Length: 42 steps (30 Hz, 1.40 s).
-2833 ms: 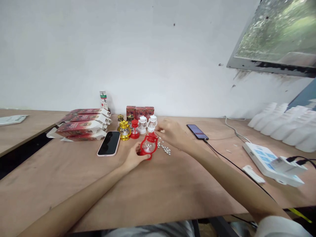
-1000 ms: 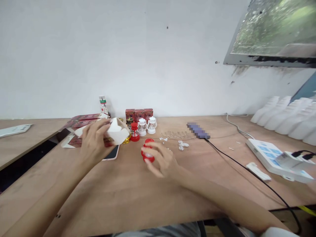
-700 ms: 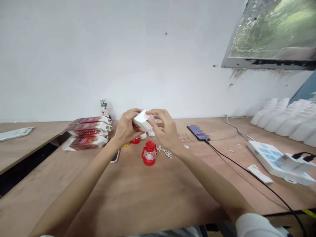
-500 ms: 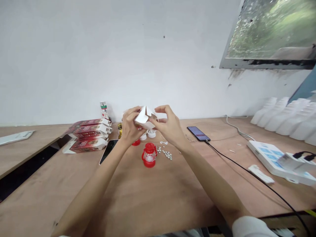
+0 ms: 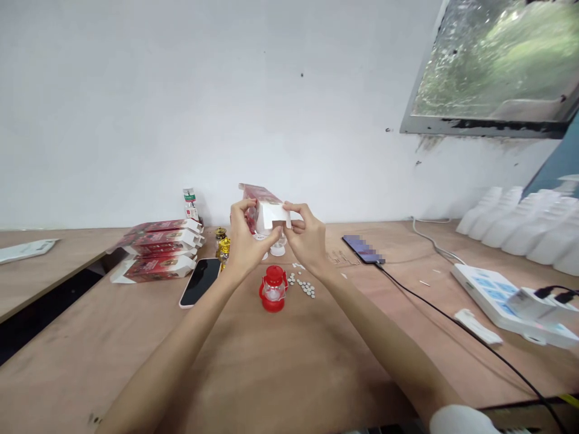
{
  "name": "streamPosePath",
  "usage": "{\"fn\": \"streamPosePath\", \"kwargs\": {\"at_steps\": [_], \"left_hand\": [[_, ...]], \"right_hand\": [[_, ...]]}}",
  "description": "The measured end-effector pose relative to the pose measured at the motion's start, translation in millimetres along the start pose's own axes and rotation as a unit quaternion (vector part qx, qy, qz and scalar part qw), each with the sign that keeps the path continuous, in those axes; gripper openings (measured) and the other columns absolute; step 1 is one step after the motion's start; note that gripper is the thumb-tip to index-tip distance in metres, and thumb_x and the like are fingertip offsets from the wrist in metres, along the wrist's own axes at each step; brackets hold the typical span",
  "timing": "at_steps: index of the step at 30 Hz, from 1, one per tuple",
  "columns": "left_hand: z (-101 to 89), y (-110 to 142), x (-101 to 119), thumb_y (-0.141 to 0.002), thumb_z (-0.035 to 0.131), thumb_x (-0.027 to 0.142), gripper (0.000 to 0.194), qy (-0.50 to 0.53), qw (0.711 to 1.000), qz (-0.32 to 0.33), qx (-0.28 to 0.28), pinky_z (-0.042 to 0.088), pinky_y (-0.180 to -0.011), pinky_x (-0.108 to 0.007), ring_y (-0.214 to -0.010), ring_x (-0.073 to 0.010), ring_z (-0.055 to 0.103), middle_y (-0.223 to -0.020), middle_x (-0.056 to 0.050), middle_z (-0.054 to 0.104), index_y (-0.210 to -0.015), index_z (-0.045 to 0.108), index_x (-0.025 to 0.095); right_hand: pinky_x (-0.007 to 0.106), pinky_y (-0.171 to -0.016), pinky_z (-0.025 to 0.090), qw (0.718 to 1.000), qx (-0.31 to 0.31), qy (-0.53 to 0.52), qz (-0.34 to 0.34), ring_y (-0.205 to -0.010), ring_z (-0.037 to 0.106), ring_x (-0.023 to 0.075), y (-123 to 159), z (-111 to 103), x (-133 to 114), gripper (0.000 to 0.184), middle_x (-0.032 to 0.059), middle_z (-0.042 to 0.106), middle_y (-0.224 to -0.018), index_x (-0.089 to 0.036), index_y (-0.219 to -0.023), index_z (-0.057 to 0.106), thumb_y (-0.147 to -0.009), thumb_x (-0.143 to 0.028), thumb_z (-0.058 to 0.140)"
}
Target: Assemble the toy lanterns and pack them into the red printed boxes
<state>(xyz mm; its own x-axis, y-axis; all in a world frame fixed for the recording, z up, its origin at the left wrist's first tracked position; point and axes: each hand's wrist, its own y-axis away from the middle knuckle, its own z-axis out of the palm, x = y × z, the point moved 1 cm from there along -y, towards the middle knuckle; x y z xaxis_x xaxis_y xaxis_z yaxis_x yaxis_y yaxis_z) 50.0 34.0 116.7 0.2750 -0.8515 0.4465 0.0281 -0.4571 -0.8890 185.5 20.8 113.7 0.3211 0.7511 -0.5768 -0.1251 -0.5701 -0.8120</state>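
Between my two hands, above the table, is a red and white cardboard box (image 5: 271, 213), its white end flaps turned toward me. My left hand (image 5: 244, 238) grips the box's left side, thumb low near the flaps. At the right, my right hand (image 5: 307, 235) pinches a flap at the box's near end. Below them a small red lantern (image 5: 274, 289) stands upright on the table. Small round grey-white discs (image 5: 306, 289) lie beside it. A white lantern (image 5: 277, 248) and gold lanterns (image 5: 223, 247) stand farther back, partly hidden by my hands.
Red cardboard boxes (image 5: 158, 265) are stacked at the left beside a dark phone (image 5: 199, 282). Another phone (image 5: 363, 249) lies to the right, its black cable crossing the table. A white power strip (image 5: 495, 295) and several white bottles (image 5: 525, 220) stand at the far right.
The box has tilted so its printed side shows and its flap end faces me. My left hand has shifted its grip; my right fingers have moved onto the flap.
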Motion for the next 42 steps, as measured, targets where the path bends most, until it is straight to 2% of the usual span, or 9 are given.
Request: {"fn": "streamPosePath", "kwargs": {"at_steps": [4, 7, 13, 17, 22, 28, 33, 36, 42], "left_hand": [[-1.5, -2, 2, -0.062, 0.069, 0.015, 0.051, -0.028, 1.000, 0.005, -0.014, 0.052, -0.080, -0.040, -0.101, -0.0222, 0.054, -0.109, -0.006, 0.049, -0.105, 0.042, 0.023], [-4.3, -4, 3, -0.064, 0.064, 0.012, 0.048, -0.033, 0.999, 0.009, -0.040, 0.055, -0.073, -0.036, -0.102, -0.0224, 0.056, -0.107, -0.006, 0.050, -0.104, 0.041, 0.023], [-12.4, -9, 8, -0.067, 0.058, 0.010, 0.045, -0.030, 0.994, 0.039, -0.095, 0.058, -0.067, -0.032, -0.101, -0.0220, 0.059, -0.109, -0.006, 0.055, -0.107, 0.042, 0.025], [-17.9, -12, 12, -0.070, 0.052, 0.008, 0.032, -0.113, 0.979, 0.102, -0.132, 0.057, -0.070, -0.034, -0.099, -0.0212, 0.059, -0.115, -0.008, 0.054, -0.099, 0.052, 0.022], [-23.1, -14, 14, -0.076, 0.050, 0.012, 0.025, -0.187, 0.956, 0.192, -0.122, 0.052, -0.080, -0.040, -0.098, -0.0213, 0.058, -0.120, -0.010, 0.050, -0.098, 0.059, 0.021], [-31.7, -21, 16, -0.076, 0.064, 0.035, 0.023, -0.265, 0.903, 0.297, -0.160, 0.042, -0.088, -0.049, -0.110, -0.0298, 0.047, -0.119, -0.009, 0.050, -0.098, 0.062, 0.027], [-32.5, -21, 22, -0.073, 0.066, 0.044, 0.051, -0.263, 0.895, 0.280, -0.225, 0.031, -0.098, -0.049, -0.122, -0.0316, 0.039, -0.130, -0.009, 0.047, -0.119, 0.050, 0.030], [-29.2, -18, 25, -0.072, 0.064, 0.039, 0.064, -0.243, 0.897, 0.231, -0.288, 0.035, -0.094, -0.042, -0.110, -0.0271, 0.050, -0.122, -0.008, 0.054, -0.130, 0.039, 0.029], [-27.0, -18, 21, -0.072, 0.060, 0.040, 0.049, -0.253, 0.901, 0.252, -0.244, 0.037, -0.081, -0.038, -0.095, -0.0242, 0.054, -0.106, -0.007, 0.056, -0.117, 0.049, 0.026]], "right_hand": [[0.035, -0.075, 0.057, 0.998, 0.020, 0.014, -0.059, -0.103, 0.061, 0.0193, 2, -1, 2, 0.021, 0.0053, 0.058, -0.121, -0.024, -0.097, 0.059, -0.079, -0.017, 0.050], [0.036, -0.077, 0.056, 0.994, 0.022, 0.034, -0.099, -0.103, 0.061, 0.0180, 2, -1, 4, 0.023, 0.0056, 0.060, -0.117, -0.024, -0.093, 0.064, -0.083, -0.015, 0.046], [0.039, -0.077, 0.055, 0.993, 0.036, 0.058, -0.096, -0.105, 0.060, 0.0197, -3, -6, 8, 0.026, 0.0051, 0.062, -0.115, -0.027, -0.091, 0.067, -0.085, -0.017, 0.044], [0.038, -0.080, 0.054, 0.990, 0.041, 0.076, -0.113, -0.104, 0.061, 0.0178, -8, -12, 7, 0.031, 0.0026, 0.064, -0.114, -0.028, -0.091, 0.069, -0.084, -0.012, 0.043], [0.038, -0.087, 0.053, 0.985, 0.020, 0.078, -0.153, -0.104, 0.062, 0.0160, -11, -16, 6, 0.037, -0.0002, 0.063, -0.116, -0.026, -0.079, 0.070, -0.079, -0.006, 0.040], [0.042, -0.088, 0.053, 0.985, 0.003, 0.073, -0.154, -0.094, 0.066, 0.0166, -14, -23, 2, 0.036, -0.0009, 0.066, -0.111, -0.024, -0.063, 0.066, -0.075, -0.003, 0.039], [0.039, -0.085, 0.054, 0.977, -0.078, 0.062, -0.191, -0.096, 0.065, 0.0164, -12, -23, -5, 0.035, -0.0013, 0.070, -0.101, -0.024, -0.054, 0.062, -0.075, -0.007, 0.040], [0.038, -0.080, 0.055, 0.975, -0.110, 0.055, -0.185, -0.088, 0.066, 0.0159, -10, -21, -8, 0.033, -0.0017, 0.071, -0.090, -0.025, -0.053, 0.060, -0.076, -0.011, 0.041], [0.042, -0.091, 0.048, 0.984, -0.110, -0.038, -0.138, -0.105, 0.058, 0.0184, -10, -26, -16, 0.022, 0.0033, 0.064, -0.108, -0.023, -0.074, 0.065, -0.082, -0.021, 0.044]]}}
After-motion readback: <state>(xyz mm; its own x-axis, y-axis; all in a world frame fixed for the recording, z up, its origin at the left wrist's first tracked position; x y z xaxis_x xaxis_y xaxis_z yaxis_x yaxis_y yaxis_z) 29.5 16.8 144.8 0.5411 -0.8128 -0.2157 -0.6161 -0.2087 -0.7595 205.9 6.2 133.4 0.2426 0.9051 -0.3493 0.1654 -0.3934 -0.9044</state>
